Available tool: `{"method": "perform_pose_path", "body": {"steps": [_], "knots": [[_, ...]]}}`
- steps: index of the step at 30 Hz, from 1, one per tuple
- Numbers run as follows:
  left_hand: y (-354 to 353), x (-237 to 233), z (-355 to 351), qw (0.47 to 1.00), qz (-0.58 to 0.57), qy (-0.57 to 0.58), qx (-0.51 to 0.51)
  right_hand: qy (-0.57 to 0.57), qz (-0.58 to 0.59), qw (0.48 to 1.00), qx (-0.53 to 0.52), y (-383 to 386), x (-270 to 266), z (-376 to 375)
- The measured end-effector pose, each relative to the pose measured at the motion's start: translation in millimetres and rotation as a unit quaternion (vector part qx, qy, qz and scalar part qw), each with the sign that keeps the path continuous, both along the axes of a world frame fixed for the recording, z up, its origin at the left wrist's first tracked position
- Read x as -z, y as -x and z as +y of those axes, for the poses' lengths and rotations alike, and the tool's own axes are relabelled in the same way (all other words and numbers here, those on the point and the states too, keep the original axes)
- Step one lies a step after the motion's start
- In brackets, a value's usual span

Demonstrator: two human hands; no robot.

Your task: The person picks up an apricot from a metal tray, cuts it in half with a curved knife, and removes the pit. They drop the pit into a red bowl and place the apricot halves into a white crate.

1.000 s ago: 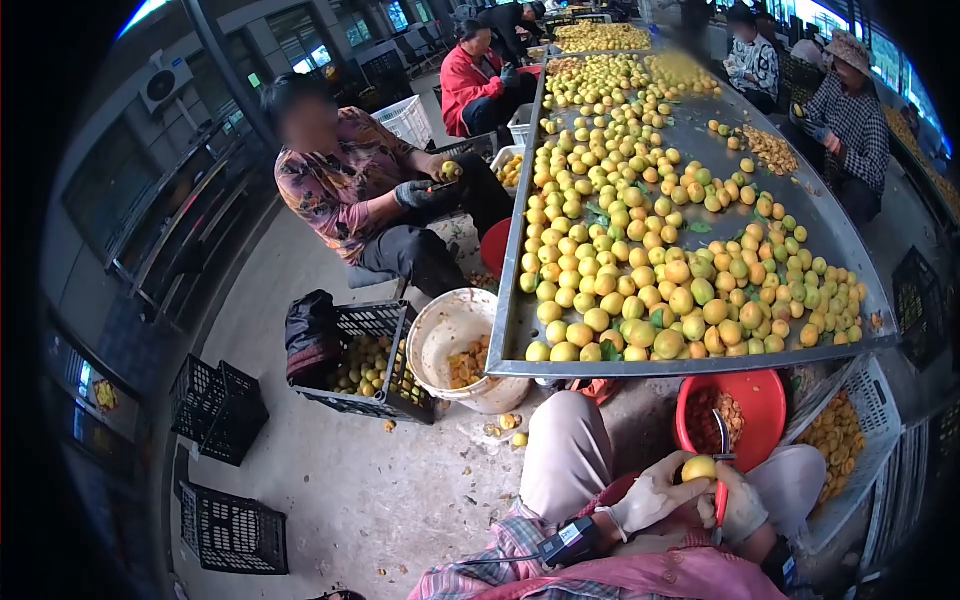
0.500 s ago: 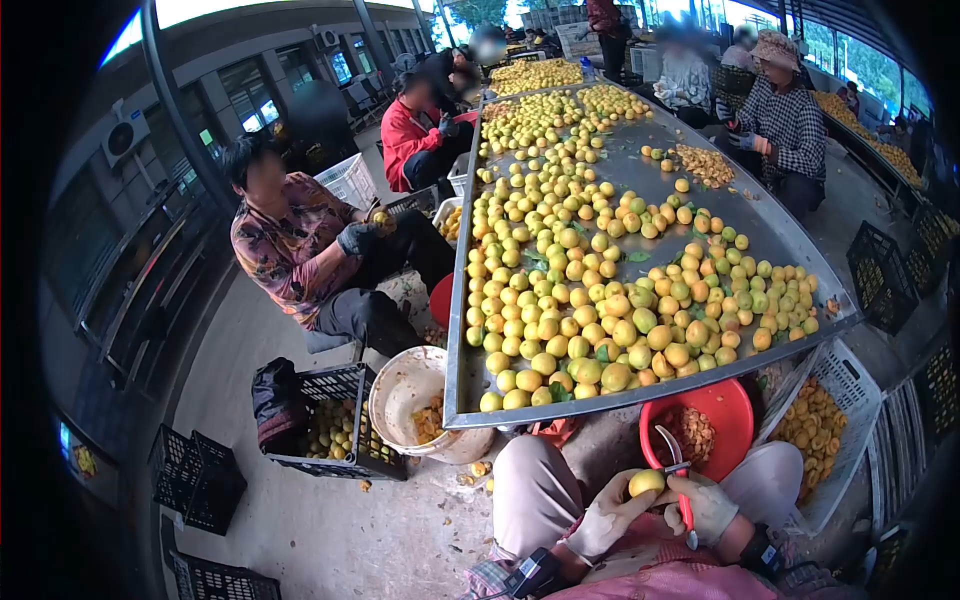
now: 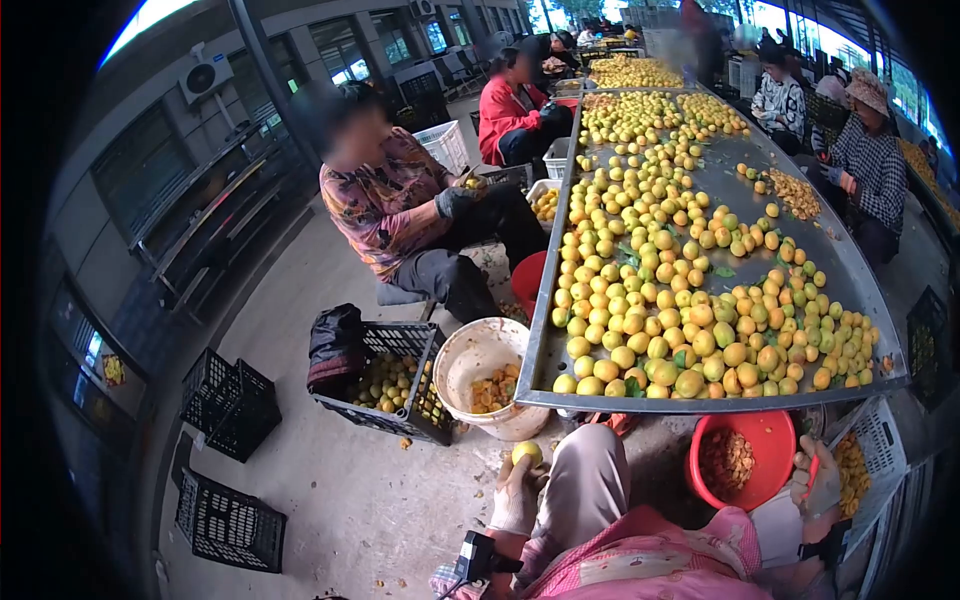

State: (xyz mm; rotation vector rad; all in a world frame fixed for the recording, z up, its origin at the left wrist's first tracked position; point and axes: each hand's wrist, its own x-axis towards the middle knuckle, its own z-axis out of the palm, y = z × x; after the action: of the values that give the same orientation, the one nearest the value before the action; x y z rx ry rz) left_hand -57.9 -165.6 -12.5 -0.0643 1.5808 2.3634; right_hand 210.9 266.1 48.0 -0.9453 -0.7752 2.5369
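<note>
My left hand (image 3: 515, 500), in a pale glove, holds a yellow-green fruit (image 3: 527, 455) beside my left knee, below the white bucket. My right hand (image 3: 817, 483), also gloved, is closed on a red-handled tool (image 3: 811, 472) at the right of the red basin (image 3: 741, 458). The tool's blade is not clear to see. Orange pieces (image 3: 727, 462) lie in the basin. Beyond my knees, many yellow fruits (image 3: 689, 383) cover the metal table (image 3: 700, 404).
The white bucket (image 3: 484, 345) stands at the table's left corner, beside a black crate (image 3: 430, 425) of fruit. Empty black crates (image 3: 232, 520) are farther left. A grey crate (image 3: 880, 440) stands at the right. Seated co-workers line both sides of the table.
The view has turned left. My hands have moved apart: the left carries the fruit left past the knee, the right has drawn the tool away to the basin's right side.
</note>
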Motion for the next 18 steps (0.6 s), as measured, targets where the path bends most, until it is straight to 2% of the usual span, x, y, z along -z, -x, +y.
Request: {"method": "perform_pose_path", "body": {"steps": [1,2,3,4,5,6,8,10,12,13,14,15,16,17,18], "knots": [[3.4,47.0,-27.3,0.912,0.259,0.318,-0.011,-0.005,0.030,0.999,-0.009,-12.8,18.9,21.3],[6.7,47.0,-33.3,0.994,-0.059,-0.008,-0.091,-0.003,0.029,0.999,-0.019,-21.3,33.3,37.4],[7.9,53.5,-43.5,0.968,-0.174,-0.077,-0.167,0.025,0.072,0.997,-0.016,-28.5,44.4,51.1],[8.5,64.0,-54.9,0.918,-0.284,-0.145,-0.235,0.052,0.114,0.992,-0.009,-35.2,52.1,58.7],[6.7,80.0,-66.2,0.909,-0.303,-0.116,-0.262,0.051,0.112,0.992,-0.010,-41.9,58.1,61.5],[6.9,106.9,-83.2,0.899,-0.320,-0.138,-0.265,0.071,0.122,0.990,-0.010,-48.0,64.4,63.2],[14.0,123.7,-106.9,0.851,-0.372,-0.155,-0.336,0.111,0.143,0.983,-0.005,-58.1,76.4,66.2],[40.8,94.3,-122.8,0.838,-0.358,-0.139,-0.387,0.101,0.154,0.983,-0.015,-63.5,85.1,69.0],[77.3,48.8,-144.6,0.916,-0.163,-0.162,-0.330,0.090,0.163,0.982,-0.020,-62.9,90.3,67.3],[92.9,3.6,-141.3,0.922,-0.101,-0.149,-0.343,0.089,0.151,0.984,-0.017,-61.3,91.6,65.7],[111.7,-10.1,-155.5,0.943,-0.020,-0.152,-0.296,0.086,0.140,0.986,-0.010,-61.0,90.0,64.4],[120.0,-43.6,-146.1,0.936,-0.020,-0.134,-0.325,0.088,0.124,0.988,0.009,-57.3,79.1,55.6],[136.3,-41.4,-159.8,0.947,0.000,-0.135,-0.293,0.105,0.120,0.987,0.019,-51.9,71.0,48.6],[138.7,-52.6,-150.2,0.945,0.017,-0.116,-0.304,0.075,0.032,0.994,0.072,-36.1,45.0,31.7],[133.4,-64.0,-130.3,0.946,0.039,-0.106,-0.304,0.057,0.024,0.994,0.090,-34.2,39.1,25.0]]}}
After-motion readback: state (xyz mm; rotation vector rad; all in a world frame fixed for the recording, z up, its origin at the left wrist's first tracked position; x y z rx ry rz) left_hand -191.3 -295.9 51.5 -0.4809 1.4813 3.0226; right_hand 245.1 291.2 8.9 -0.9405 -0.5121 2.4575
